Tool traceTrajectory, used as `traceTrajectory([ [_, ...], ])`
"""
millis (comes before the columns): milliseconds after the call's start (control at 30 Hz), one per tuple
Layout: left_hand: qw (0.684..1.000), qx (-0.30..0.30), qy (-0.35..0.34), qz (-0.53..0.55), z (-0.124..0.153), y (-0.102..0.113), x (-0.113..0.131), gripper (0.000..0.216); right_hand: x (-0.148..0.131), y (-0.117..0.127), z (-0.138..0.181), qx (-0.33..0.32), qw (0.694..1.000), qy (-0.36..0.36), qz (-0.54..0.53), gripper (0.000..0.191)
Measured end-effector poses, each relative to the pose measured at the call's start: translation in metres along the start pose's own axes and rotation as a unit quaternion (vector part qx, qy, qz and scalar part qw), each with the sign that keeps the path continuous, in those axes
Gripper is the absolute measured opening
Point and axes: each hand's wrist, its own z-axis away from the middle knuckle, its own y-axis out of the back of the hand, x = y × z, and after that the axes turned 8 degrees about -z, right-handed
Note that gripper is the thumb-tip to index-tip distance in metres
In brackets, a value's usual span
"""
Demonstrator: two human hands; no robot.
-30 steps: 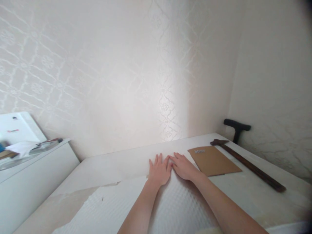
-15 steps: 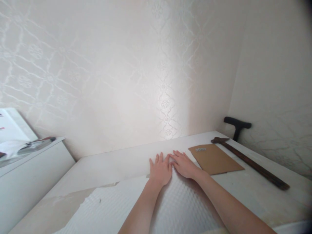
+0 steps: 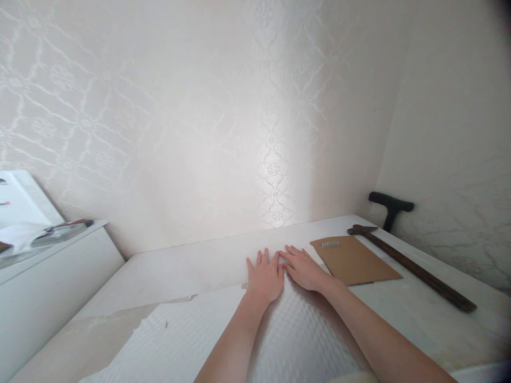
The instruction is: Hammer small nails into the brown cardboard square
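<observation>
My left hand lies palm down with its fingers spread, over the far part of a white sheet with a bumpy, quilted texture. Close beside it, my right hand is also palm down with fingers stretched out. The thumbs and forefingers of both hands meet or nearly meet. Nothing is held in either hand. Anything beneath the palms is hidden. A small dark sliver rests on the sheet to the left of my left forearm.
Right of my hands, a piece of brown cardboard carries a small row of greyish pieces. Beyond it lies a wooden-handled hammer. A black T-shaped handle stands at the corner. Left is a white cabinet with clutter; patterned wallpaper rises behind.
The view has shifted very slightly, moving everything a little to the right in the picture. Both hands keep the same pose and place on the sheet.
</observation>
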Motion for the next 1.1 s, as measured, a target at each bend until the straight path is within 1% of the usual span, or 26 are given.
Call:
traceTrajectory([
  [167,1.0,0.004,-0.001,-0.001,-0.0005,-0.0005,0.0003,0.053,-0.0003,0.0006,-0.0004,-0.001,1.0,-0.005,-0.001,0.054],
  [500,1.0,-0.009,-0.001,0.002,0.0008,0.0029,0.0013,0.053,0.0007,0.0004,0.0,0.003,1.0,0.002,0.006,0.054],
  [1100,1.0,0.0,0.0,0.006,0.0013,0.0013,0.0031,0.053,0.0073,-0.0037,-0.0024,0.004,1.0,0.001,0.014,0.053],
])
